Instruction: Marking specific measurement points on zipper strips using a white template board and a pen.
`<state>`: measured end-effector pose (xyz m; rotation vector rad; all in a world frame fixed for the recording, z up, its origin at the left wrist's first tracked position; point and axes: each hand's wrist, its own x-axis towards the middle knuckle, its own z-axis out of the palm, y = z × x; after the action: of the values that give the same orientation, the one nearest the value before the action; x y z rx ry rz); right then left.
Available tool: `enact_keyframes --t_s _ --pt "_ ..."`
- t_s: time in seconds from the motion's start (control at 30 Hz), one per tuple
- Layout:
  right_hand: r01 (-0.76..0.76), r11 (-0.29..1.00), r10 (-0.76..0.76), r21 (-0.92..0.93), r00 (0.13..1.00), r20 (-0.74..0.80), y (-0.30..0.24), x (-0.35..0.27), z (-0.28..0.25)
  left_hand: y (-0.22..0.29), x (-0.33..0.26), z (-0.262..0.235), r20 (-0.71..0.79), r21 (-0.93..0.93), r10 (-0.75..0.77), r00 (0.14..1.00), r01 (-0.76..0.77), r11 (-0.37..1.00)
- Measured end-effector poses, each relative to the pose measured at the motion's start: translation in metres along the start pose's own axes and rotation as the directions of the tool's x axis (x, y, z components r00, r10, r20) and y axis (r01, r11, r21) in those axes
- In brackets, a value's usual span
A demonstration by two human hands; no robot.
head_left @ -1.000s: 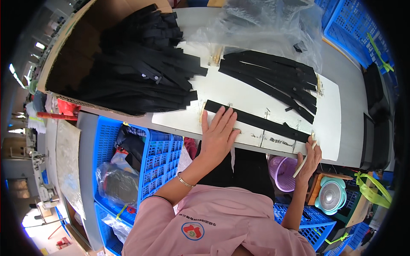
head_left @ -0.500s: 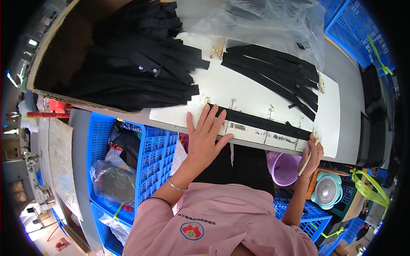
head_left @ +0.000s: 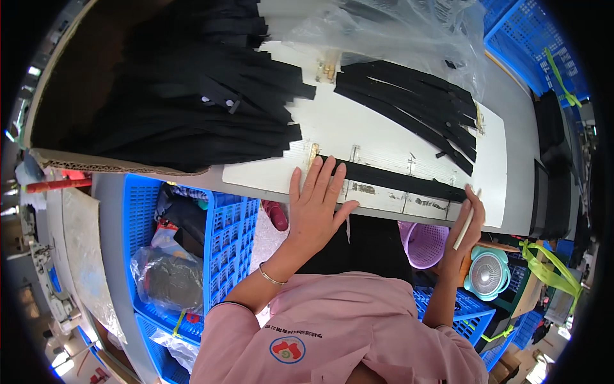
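A black fabric strip [head_left: 393, 179] lies lengthwise near the front edge of a white board [head_left: 384, 144] with marked lines and tape patches. My left hand [head_left: 316, 205] rests flat on the strip's left end, fingers apart. At its right end, my right hand [head_left: 467, 224] touches the strip with its fingertips. A slim whitish pen-like stick [head_left: 463, 232] is tucked in that hand's curled fingers; its exact kind is unclear. Several more black strips [head_left: 416, 105] lie fanned out farther back on the board. To the left, a big heap of black strips [head_left: 204, 121] spills onto the board.
A cardboard box [head_left: 121, 163] surrounds the heap's left side. Clear plastic sheeting [head_left: 396, 32] covers the back of the table. Below the table edge are a blue crate [head_left: 227, 243], a purple basket [head_left: 423, 246] and a small teal fan [head_left: 488, 274].
The strip stays on the board under both hands. My right fingers have shifted slightly upward at its right end, and the stick has tilted with them. The whole view has moved a little.
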<state>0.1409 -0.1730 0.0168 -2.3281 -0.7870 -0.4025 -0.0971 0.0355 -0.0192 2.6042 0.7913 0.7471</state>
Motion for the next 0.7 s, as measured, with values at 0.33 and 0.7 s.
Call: enact_keyframes --t_s 0.33,0.7 --pt "-0.354 0.677 -0.06 0.646 0.848 0.527 -0.136 0.008 0.062 0.002 0.001 -0.004 0.028 -0.011 -0.035 0.999 0.035 0.999" --pt "-0.193 0.746 -0.174 0.637 0.867 0.467 -0.139 0.0 0.098 0.002 0.001 -0.007 0.035 -0.037 -0.041 0.999 0.042 0.998"
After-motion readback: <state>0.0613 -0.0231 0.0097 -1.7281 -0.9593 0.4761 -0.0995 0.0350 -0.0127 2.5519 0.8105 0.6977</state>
